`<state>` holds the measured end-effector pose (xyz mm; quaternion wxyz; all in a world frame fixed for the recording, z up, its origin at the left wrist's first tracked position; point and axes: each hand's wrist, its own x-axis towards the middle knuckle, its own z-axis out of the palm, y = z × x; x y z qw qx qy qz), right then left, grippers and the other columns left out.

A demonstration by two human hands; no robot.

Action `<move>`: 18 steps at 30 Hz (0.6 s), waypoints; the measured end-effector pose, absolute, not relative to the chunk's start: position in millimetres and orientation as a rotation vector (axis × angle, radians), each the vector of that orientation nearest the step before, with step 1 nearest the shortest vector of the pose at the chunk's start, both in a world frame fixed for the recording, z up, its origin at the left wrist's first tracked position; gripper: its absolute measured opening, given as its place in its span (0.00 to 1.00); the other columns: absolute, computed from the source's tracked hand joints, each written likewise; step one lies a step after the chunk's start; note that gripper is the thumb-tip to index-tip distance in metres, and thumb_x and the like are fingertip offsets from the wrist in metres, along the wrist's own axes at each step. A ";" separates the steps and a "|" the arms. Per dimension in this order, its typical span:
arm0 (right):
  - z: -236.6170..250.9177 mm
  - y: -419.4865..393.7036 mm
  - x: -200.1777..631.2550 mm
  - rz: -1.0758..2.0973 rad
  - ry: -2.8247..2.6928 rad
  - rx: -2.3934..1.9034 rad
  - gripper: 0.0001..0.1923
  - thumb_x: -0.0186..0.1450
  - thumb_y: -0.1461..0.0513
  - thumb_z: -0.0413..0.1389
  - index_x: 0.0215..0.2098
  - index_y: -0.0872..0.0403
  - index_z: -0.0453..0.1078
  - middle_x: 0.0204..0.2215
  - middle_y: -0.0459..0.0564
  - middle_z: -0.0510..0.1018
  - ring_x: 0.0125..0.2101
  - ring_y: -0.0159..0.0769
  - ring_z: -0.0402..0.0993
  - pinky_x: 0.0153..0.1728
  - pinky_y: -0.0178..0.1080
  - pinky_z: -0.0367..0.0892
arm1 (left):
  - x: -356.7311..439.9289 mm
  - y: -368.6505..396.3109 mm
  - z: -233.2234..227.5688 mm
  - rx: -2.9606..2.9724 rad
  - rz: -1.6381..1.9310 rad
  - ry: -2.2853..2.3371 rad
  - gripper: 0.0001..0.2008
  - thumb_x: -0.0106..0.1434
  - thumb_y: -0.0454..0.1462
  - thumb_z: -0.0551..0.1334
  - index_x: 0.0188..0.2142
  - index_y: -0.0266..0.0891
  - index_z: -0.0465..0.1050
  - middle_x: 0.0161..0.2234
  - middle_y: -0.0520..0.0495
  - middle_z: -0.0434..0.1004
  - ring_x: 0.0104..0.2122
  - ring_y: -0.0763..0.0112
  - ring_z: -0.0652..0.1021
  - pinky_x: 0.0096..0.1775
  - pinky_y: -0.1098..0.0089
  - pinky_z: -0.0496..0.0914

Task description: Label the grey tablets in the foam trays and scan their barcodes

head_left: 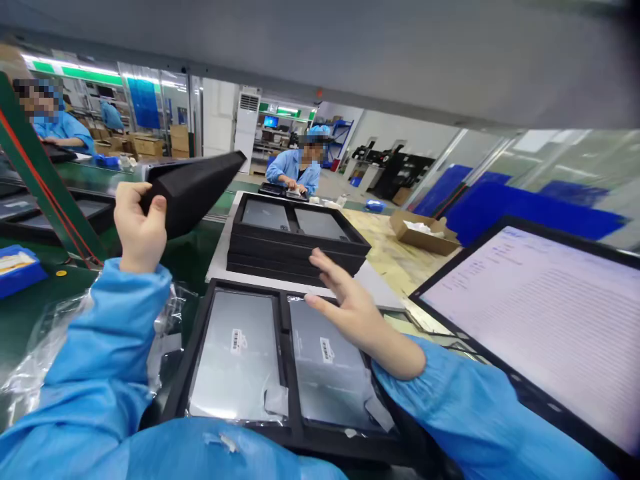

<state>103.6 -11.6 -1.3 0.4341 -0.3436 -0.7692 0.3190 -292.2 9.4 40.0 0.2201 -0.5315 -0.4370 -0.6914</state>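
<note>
On a white board [377,292], stacked black trays [270,252], a blue-clad co-worker [286,165] beyond.

The sole head-worn view looks forward and down (from quite near) over the black tray [287,347].

Cool, fairly even light prevails, with strip lights [70,65] glowing at upper left, white glare along the left silvery panel [230,373], a washed-out monitor [540,320], and stretched, soft edges darkening at upper right.
</note>
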 end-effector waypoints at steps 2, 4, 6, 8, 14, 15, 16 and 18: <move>4.1 -24.0 86.1 1.213 -1.813 -0.766 0.39 0.62 0.45 0.69 0.67 0.44 0.64 0.71 0.59 0.62 0.70 0.53 0.61 0.68 0.59 0.60 | -266.6 -33.1 44.2 -1.590 -1.847 -1.132 0.09 0.66 0.37 0.65 0.43 0.34 0.73 0.39 0.45 0.69 0.43 0.65 0.73 0.47 0.64 0.67; 8.3 -33.3 70.6 1.545 -1.630 -0.688 0.44 0.60 0.41 0.69 0.68 0.44 0.61 0.70 0.61 0.64 0.64 0.53 0.71 0.62 0.58 0.68 | -239.8 -75.7 39.7 -1.647 -1.829 -1.164 0.08 0.67 0.38 0.64 0.45 0.38 0.72 0.40 0.46 0.69 0.42 0.64 0.72 0.46 0.63 0.66; 10.5 -41.4 57.3 1.752 -1.449 -0.635 0.47 0.58 0.39 0.70 0.67 0.43 0.58 0.68 0.61 0.67 0.56 0.52 0.78 0.53 0.53 0.75 | -214.0 -113.4 27.6 -1.760 -1.752 -1.206 0.07 0.68 0.39 0.64 0.44 0.41 0.71 0.38 0.47 0.68 0.40 0.64 0.71 0.44 0.63 0.65; 8.2 -49.3 46.4 1.872 -1.328 -0.596 0.46 0.56 0.37 0.69 0.64 0.44 0.60 0.63 0.60 0.73 0.49 0.49 0.82 0.46 0.49 0.78 | -191.9 -142.3 9.8 -1.987 -1.621 -1.255 0.07 0.68 0.39 0.65 0.43 0.43 0.70 0.37 0.47 0.69 0.40 0.63 0.72 0.43 0.62 0.66; -43.7 -70.3 30.8 1.983 -1.077 -1.084 0.29 0.55 0.53 0.72 0.48 0.52 0.68 0.40 0.54 0.83 0.39 0.48 0.82 0.38 0.47 0.79 | -208.0 -143.2 -35.6 -2.755 -1.521 -1.512 0.11 0.66 0.48 0.67 0.41 0.46 0.74 0.41 0.44 0.78 0.41 0.62 0.78 0.41 0.64 0.76; -54.5 -72.2 30.6 1.941 -1.042 -1.171 0.30 0.52 0.58 0.73 0.48 0.52 0.67 0.38 0.52 0.83 0.38 0.48 0.82 0.36 0.46 0.79 | -229.8 -129.5 -38.1 -2.648 -1.572 -1.660 0.13 0.65 0.50 0.65 0.42 0.46 0.75 0.43 0.42 0.79 0.43 0.60 0.79 0.44 0.62 0.77; -63.6 -73.3 30.4 1.903 -1.025 -1.211 0.32 0.50 0.61 0.72 0.49 0.51 0.65 0.38 0.51 0.82 0.37 0.47 0.82 0.35 0.46 0.79 | -255.9 -113.4 -39.7 -2.374 -1.594 -1.847 0.16 0.65 0.52 0.63 0.43 0.45 0.75 0.44 0.40 0.79 0.44 0.57 0.79 0.46 0.58 0.76; -74.7 -73.4 29.2 1.879 -1.029 -1.201 0.33 0.50 0.63 0.71 0.50 0.49 0.64 0.39 0.49 0.82 0.37 0.46 0.82 0.35 0.47 0.79 | -312.4 -79.7 -41.9 -1.891 -1.310 -2.226 0.22 0.59 0.55 0.64 0.41 0.41 0.75 0.45 0.37 0.80 0.47 0.49 0.78 0.54 0.51 0.72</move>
